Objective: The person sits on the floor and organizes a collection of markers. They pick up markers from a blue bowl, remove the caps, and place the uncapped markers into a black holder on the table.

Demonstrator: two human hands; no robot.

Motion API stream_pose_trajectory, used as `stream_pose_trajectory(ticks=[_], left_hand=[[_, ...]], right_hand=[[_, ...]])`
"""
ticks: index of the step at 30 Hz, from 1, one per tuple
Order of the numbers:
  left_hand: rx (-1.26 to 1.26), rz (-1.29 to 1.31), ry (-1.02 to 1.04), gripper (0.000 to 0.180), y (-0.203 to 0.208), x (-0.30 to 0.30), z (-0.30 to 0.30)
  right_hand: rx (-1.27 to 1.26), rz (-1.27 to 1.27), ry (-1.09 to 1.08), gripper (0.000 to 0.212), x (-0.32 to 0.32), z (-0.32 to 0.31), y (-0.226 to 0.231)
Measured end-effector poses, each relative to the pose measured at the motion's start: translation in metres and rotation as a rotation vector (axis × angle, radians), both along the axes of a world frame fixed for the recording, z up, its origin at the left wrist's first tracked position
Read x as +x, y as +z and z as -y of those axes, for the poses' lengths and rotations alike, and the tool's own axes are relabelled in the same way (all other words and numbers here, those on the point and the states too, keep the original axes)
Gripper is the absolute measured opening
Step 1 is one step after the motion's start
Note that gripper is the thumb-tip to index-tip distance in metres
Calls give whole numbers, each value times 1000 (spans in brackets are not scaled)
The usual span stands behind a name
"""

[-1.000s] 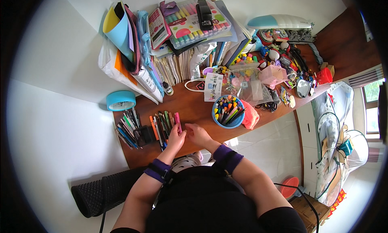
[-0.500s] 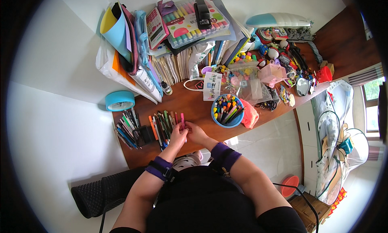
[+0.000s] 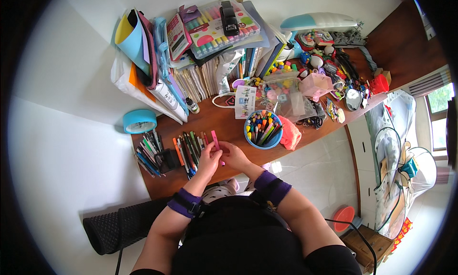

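Over the near edge of the wooden desk, my left hand [image 3: 208, 159] is closed around a slim pink marker [image 3: 214, 138]. The marker tilts, its far end sticking up past the fingers and its lower end showing beneath them. My right hand [image 3: 235, 156] meets the left one, its bent fingers closed at the marker's middle; its fingertips are partly hidden. Left of my hands lies a row of pens and colored pencils [image 3: 189, 146]. A blue round basket [image 3: 262, 147] full of markers and crayons stands to the right.
A black holder [image 3: 168, 161] sits beside more pens [image 3: 149, 153] at the left. Behind are a light-blue round box [image 3: 140, 121], a row of books [image 3: 191, 81] and a marker case [image 3: 229, 36]. Plastic bags [image 3: 279, 100], a coral cloth [image 3: 289, 134] and small toys [image 3: 317, 61] crowd the right side.
The pink marker now leans more to the left at its far end, and more of its lower end shows under my hands. My view has shifted slightly.
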State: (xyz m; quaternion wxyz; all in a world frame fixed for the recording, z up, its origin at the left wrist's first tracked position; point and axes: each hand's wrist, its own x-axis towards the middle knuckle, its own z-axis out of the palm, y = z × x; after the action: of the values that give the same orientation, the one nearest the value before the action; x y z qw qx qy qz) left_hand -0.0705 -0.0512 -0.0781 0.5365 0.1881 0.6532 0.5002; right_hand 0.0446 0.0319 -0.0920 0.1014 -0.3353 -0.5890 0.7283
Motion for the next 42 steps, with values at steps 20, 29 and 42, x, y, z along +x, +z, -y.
stream_pose_trajectory(ticks=[20,29,42], left_hand=[[487,-217,-285,43,106,58,-47],[433,-163,-407,43,75,72,-60],[391,-134,-403,43,59,70,-55]], right_hand=[[677,-58,-461,30,76,-37,107],[809,80,-513,32,98,-41,80],[796,78,-466,35,98,-40,64]])
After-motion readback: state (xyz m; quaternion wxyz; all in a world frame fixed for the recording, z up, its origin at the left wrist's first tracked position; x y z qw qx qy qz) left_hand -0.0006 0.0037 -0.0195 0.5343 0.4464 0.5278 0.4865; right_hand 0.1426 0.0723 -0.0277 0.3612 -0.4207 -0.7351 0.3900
